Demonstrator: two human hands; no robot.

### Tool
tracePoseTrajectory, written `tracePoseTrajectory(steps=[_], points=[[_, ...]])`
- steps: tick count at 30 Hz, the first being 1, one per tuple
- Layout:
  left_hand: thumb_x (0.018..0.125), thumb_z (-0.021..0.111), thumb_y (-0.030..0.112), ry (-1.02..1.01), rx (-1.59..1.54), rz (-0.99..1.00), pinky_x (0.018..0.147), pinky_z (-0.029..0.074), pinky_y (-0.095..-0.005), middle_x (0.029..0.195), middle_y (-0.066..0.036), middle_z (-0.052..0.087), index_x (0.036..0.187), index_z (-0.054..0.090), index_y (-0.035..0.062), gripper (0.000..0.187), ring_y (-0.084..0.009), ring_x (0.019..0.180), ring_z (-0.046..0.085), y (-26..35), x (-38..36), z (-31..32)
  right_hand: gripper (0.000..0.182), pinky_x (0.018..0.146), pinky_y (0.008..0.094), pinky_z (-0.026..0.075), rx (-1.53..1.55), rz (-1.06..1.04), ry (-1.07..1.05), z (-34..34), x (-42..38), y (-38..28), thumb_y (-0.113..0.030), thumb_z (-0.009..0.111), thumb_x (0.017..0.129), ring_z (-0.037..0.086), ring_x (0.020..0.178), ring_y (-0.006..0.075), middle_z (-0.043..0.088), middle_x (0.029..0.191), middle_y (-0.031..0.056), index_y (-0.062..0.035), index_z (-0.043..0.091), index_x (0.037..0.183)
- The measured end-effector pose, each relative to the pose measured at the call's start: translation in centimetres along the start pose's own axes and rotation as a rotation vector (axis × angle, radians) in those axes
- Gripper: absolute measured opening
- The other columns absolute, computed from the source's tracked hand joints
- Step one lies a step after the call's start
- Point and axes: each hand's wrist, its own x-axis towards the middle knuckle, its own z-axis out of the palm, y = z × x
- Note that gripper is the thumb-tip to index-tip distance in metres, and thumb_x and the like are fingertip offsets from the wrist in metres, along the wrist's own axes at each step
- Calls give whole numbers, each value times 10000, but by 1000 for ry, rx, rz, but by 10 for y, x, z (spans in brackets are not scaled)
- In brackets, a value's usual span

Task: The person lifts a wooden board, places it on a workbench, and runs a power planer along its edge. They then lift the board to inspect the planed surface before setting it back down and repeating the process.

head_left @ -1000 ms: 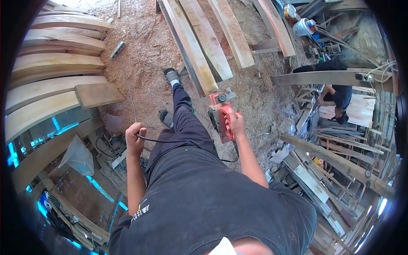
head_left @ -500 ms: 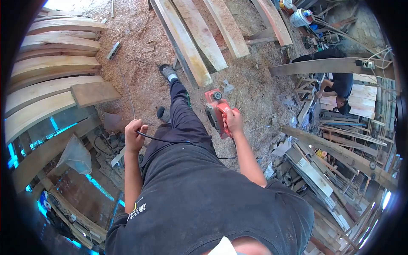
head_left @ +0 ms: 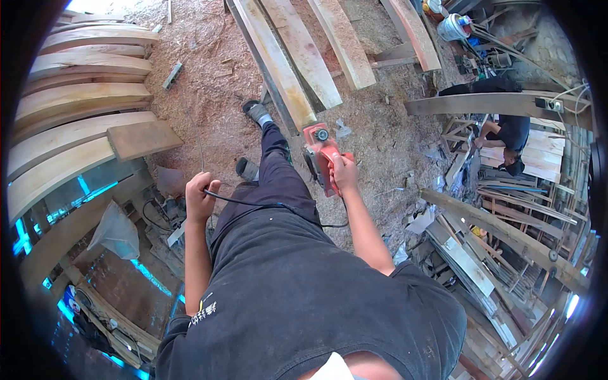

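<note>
A red electric hand planer [head_left: 324, 155] is gripped by its handle in my right hand [head_left: 344, 175], tilted on its side with the front knob facing up. Its front end overlaps the near end of a long wooden plank [head_left: 278, 63] in this view. My left hand [head_left: 201, 195] is closed around the planer's black power cord [head_left: 247, 202], which runs across my waist towards my right forearm. A second pale plank [head_left: 301, 54] lies just right of the first one.
More planks [head_left: 345, 47] stretch away ahead. Stacked boards [head_left: 82, 95] fill the left side, with a power strip [head_left: 171, 75] on the shavings-covered floor. At right, another person [head_left: 510, 136] bends over boards behind a wooden beam [head_left: 475, 104]. Scrap timber [head_left: 468, 259] lies at lower right.
My right hand has lifted the planer slightly up and left, bringing its front to the plank's end. My left hand still holds the cord in nearly the same place.
</note>
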Motion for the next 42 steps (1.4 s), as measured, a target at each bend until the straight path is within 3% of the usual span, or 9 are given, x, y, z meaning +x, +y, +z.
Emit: tracePoseTrajectory(steps=[9, 11, 30, 32, 35, 36, 38, 40, 42], points=[[1029, 698, 476, -12, -11, -12, 586, 325, -414, 668, -129, 340, 724, 382, 0, 648, -297, 619, 397, -2, 23, -1, 474, 496, 304, 452, -100, -82, 13, 18, 28, 5, -419, 597, 1044, 592, 515, 111, 620, 601, 8, -55, 695, 756], [1032, 696, 471, -12, -10, -14, 587, 327, -412, 668, -129, 345, 724, 388, 1, 641, -297, 618, 403, -1, 27, -3, 454, 416, 274, 412, -150, -163, 37, 24, 36, 3, -386, 595, 1076, 529, 444, 82, 572, 587, -19, -77, 651, 749], [1052, 671, 471, 25, -27, -14, 583, 304, -406, 677, -121, 327, 733, 370, 1, 643, -277, 615, 379, -20, 74, -22, 448, 412, 270, 394, -206, -230, 30, 68, 94, -45, -382, 601, 1065, 519, 443, 74, 563, 576, -33, -86, 650, 732], [1066, 633, 517, 25, -38, -15, 584, 283, -398, 699, -99, 298, 749, 355, 9, 660, -241, 628, 355, -20, 80, -22, 505, 608, 382, 510, -277, -132, 13, 72, 99, -57, -447, 584, 1014, 667, 595, 203, 673, 637, 84, -26, 744, 784], [1082, 591, 560, 27, -54, -23, 585, 259, -388, 724, -74, 263, 767, 331, 23, 675, -198, 642, 327, -18, 92, -25, 506, 619, 382, 515, -280, -118, 15, 81, 112, -64, -452, 587, 1003, 679, 611, 208, 677, 642, 90, -25, 749, 784], [1085, 588, 557, 29, -58, -30, 585, 256, -387, 727, -70, 258, 768, 322, 28, 671, -192, 643, 325, -19, 96, -26, 506, 619, 382, 515, -280, -120, 15, 87, 116, -69, -452, 587, 1003, 679, 611, 208, 677, 642, 90, -25, 749, 784], [1086, 584, 564, 43, -59, -25, 584, 253, -388, 729, -65, 253, 772, 312, 33, 674, -188, 645, 320, -20, 106, -28, 452, 416, 282, 395, -207, -201, 13, 98, 124, -79, -394, 607, 1044, 532, 445, 83, 573, 573, -22, -75, 665, 729], [1086, 581, 572, 57, -58, -23, 584, 250, -388, 730, -60, 248, 776, 303, 38, 677, -184, 646, 315, -23, 114, -31, 450, 419, 283, 399, -222, -228, 20, 107, 139, -87, -394, 611, 1039, 537, 448, 85, 578, 574, -17, -72, 668, 730], [1072, 635, 519, 70, -69, -36, 582, 279, -400, 704, -111, 286, 765, 343, 1, 669, -243, 623, 340, -27, 123, -37, 448, 421, 285, 403, -234, -254, 25, 117, 150, -98, -394, 615, 1034, 542, 451, 87, 583, 574, -12, -70, 670, 730]])
